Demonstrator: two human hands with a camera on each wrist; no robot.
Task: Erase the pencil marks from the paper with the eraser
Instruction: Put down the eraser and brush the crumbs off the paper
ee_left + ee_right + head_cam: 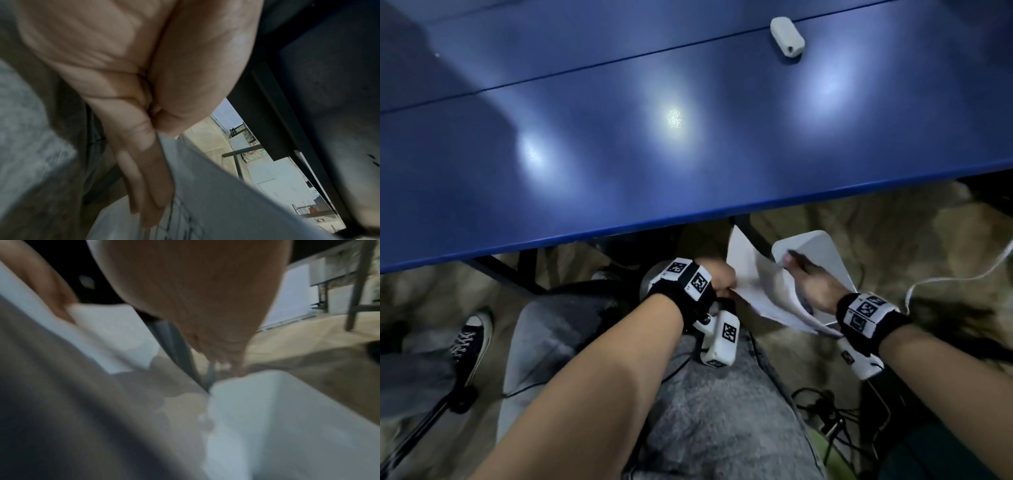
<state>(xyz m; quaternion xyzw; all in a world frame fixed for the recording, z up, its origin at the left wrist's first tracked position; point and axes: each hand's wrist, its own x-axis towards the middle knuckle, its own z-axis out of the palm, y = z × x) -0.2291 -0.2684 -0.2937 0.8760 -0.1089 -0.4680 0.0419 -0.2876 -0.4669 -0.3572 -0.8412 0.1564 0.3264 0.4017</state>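
A white eraser (787, 37) lies alone at the far right of the blue table (619, 161). The white paper (753, 274) is held below the table's near edge, above my lap, bent and curled. My left hand (722, 282) pinches its left edge. In the left wrist view the fingers (144, 162) lie against the paper (205, 194), which carries dark pencil lines near the fingertips. My right hand (811, 284) holds the curled right part, fingers over the top. The right wrist view is blurred: the hand (195, 305) and the white paper (267, 418).
Black table legs (753, 233) stand just behind the paper. My grey trousers (722, 428) fill the lap below. Black cables (822, 411) and a white cord (962, 274) lie on the floor at right. Another person's black sneaker (470, 339) is at left.
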